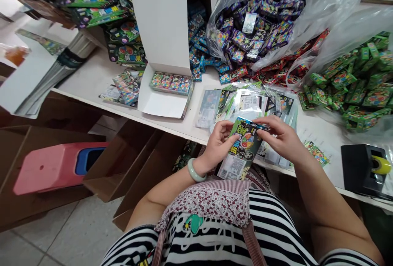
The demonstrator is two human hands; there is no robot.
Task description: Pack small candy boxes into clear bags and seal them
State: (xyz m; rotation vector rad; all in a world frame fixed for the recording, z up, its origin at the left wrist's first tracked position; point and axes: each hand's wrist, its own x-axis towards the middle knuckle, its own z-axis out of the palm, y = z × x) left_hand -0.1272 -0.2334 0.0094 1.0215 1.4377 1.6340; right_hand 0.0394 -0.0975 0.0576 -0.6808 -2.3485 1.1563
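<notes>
In front of my waist, a flat printed packet (244, 147) in black and green, with colourful lettering and a barcode, is held between both hands. My left hand (219, 145) grips its upper left edge, thumb on the front. At the upper right corner my right hand (281, 137) pinches it between thumb and fingers. A strip of blue shows at the packet's top edge; what it belongs to I cannot make out. Just beyond lie clear plastic sleeves and printed packets (225, 98) in a loose pile. Left of them stands an open white box (162, 104) containing a row of small colourful boxes (171, 82).
Plastic bags of small purple boxes (242, 39) and green boxes (344, 77) fill the back and right. Red boxes (270, 75) and blue boxes (199, 47) lie between. A tape dispenser (356, 167) stands right. Below left are cardboard cartons (123, 159) and a pink stool (52, 167).
</notes>
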